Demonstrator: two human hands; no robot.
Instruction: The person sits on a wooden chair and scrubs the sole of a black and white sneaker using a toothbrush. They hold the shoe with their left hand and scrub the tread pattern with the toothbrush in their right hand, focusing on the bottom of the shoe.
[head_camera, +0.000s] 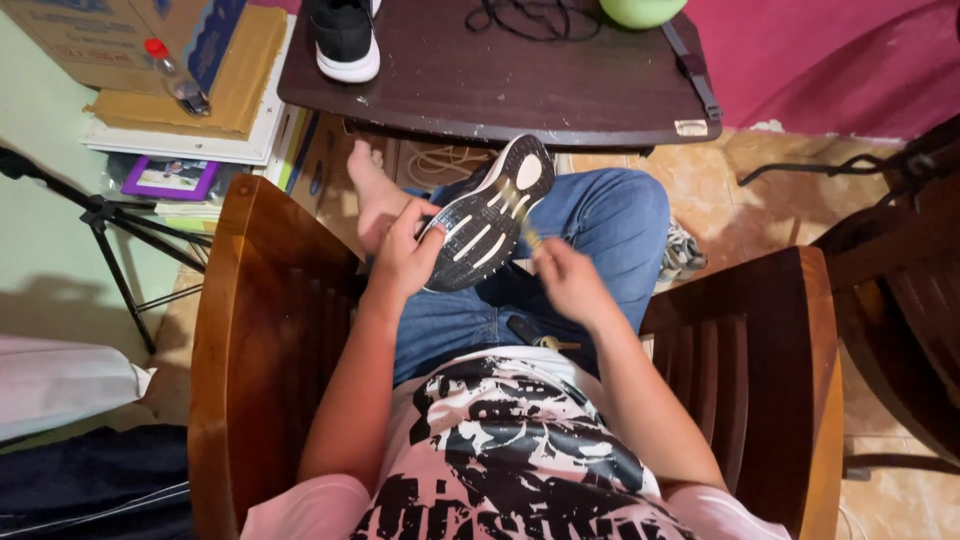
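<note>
Black with pale tread bars, the shoe (487, 217) lies sole-up at the middle of the frame, propped on the person's crossed leg in blue jeans (600, 225). It is turned that way so the grooves face the camera and both hands can get at them. The left hand (405, 255) sits at the shoe's lower left edge, its fingers (425, 215) curled around the rim and pressing it against the knee, which looks like a steadying hold. The right hand (568, 280), just right of the sole, is blurred; its fingers appear pinched narrow around a small thin tool (527, 232) whose tip meets the tread near the shoe's right edge, though what the tool is cannot be told. A bare foot (372, 190) shows left of the shoe, above the left hand.

The person sits between two wooden chair arms (262, 330) that run down the lower half of the frame. At the top, a dark wooden counter (560, 95) carries the matching second shoe (346, 38) at its upper left corner, a black cord and part of a green round thing (640, 10). In the upper left corner a cardboard box (90, 35) and a small red-capped bottle (172, 72) rest on stacked boards. A tripod (105, 225) stands at the left edge.
</note>
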